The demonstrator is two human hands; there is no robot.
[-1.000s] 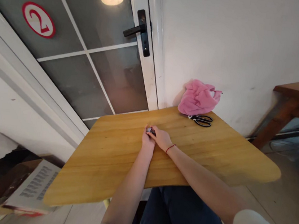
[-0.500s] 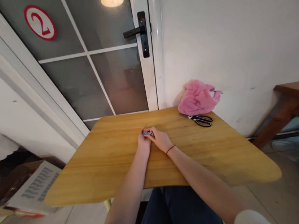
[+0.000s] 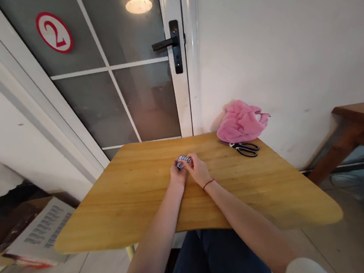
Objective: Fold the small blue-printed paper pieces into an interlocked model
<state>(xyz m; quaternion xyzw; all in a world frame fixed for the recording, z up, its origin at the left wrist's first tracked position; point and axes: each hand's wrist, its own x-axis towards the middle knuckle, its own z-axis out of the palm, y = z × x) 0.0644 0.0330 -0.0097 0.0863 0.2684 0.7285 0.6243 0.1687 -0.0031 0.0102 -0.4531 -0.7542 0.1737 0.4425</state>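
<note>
Between my two hands, over the middle of the table, is a small dark blue-and-white patterned bundle [image 3: 184, 159]. It looks crumpled; its exact kind is too small to make out. My left hand [image 3: 177, 176] is curled around its lower left side. From the right, my right hand [image 3: 199, 171], a red string on the wrist, pinches it between thumb and fingers. Part of the bundle is hidden by the fingers.
The wooden table [image 3: 121, 200] stands against a white wall and a glass door [image 3: 146, 103]. A pink cloth [image 3: 241, 124] and black-handled scissors [image 3: 247, 149] lie at its back right. A cardboard box [image 3: 42, 230] sits on the floor at left.
More of the patterned bundle shows now above my fingers, where before my hands covered most of it. Both hands have shifted slightly to the right; the view has moved a little.
</note>
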